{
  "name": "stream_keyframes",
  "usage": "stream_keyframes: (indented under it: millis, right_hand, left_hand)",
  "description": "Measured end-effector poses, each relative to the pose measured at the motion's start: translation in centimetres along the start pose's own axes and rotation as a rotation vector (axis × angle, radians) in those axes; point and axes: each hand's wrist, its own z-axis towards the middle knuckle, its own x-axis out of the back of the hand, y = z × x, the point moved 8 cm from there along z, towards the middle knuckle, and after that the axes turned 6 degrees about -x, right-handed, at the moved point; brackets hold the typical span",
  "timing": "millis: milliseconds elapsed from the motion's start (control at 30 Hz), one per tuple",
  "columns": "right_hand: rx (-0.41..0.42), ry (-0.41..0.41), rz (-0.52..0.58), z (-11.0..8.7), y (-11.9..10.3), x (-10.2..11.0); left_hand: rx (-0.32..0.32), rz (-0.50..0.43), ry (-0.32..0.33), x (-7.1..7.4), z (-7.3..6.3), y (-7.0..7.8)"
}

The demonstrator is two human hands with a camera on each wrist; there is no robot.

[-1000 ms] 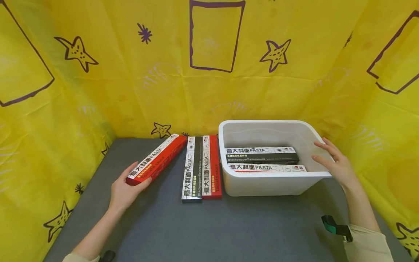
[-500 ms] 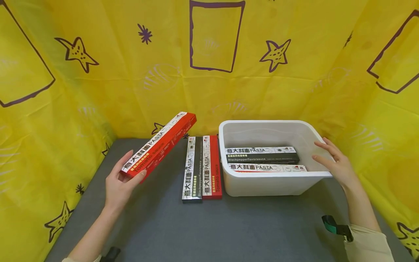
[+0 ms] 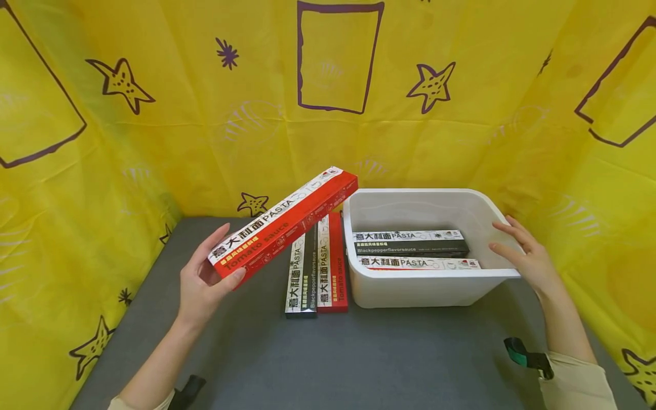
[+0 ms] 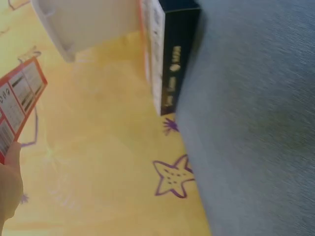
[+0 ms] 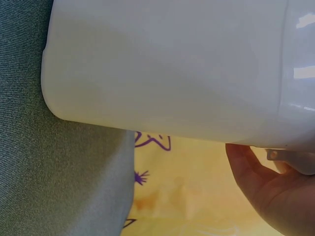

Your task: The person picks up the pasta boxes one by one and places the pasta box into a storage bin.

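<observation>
"What stands furthest left?"

"A yellow cloth (image 3: 179,131) printed with purple starfish; it runs round behind the dark grey bench (image 3: 369,353) too."

"And next?"

"The person's left hand (image 3: 202,285). Its grip is closed round the near end of a red-and-white pasta box (image 3: 284,228), marked Tomato sauce."

"Where is that box exactly?"

"Up off the bench, slanting away to the right. In the head view its far end overlaps the bin's back left corner; I can't tell whether they touch."

"What lies beneath it?"

"A black-and-white pepper box (image 3: 308,279), flat on the bench, partly hidden by the raised one. Touching its right side is a second tomato box (image 3: 335,279), also flat and lengthwise."

"Then the bin?"

"Yes, a white bin (image 3: 415,291), just beside that pair. Inside, lying crosswise, are another black box (image 3: 410,245) towards the back and a white-faced box (image 3: 417,262) nearer the front wall, with a sliver of red showing."

"And the right hand?"

"The right hand (image 3: 528,253) grips the bin's right rim, fingers hooked over it. Below it, a black-and-green strap (image 3: 528,359) sits by a pale sleeve (image 3: 576,381)."
</observation>
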Motion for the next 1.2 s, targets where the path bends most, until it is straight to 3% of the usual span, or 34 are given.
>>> stream_keyframes:
  millis: [233, 567, 1000, 1200]
  right_hand:
    - [0.004, -0.001, -0.002, 0.1, 0.0, 0.0]
    - [-0.007, -0.003, -0.002, 0.0, -0.1, 0.0]
    - [-0.007, 0.003, -0.007, -0.1, -0.2, -0.1]
    - [-0.002, 0.011, 0.003, 0.1, 0.1, 0.1]
  left_hand:
    - [0.014, 0.039, -0.098, -2.3, 0.7, 0.5]
    - [-0.030, 0.050, -0.322, -6.3, 2.1, -0.3]
    - [0.054, -0.013, -0.451, -10.6, 2.9, -3.0]
    - [0.149, 0.026, -0.479, -11.9, 3.6, -4.3]
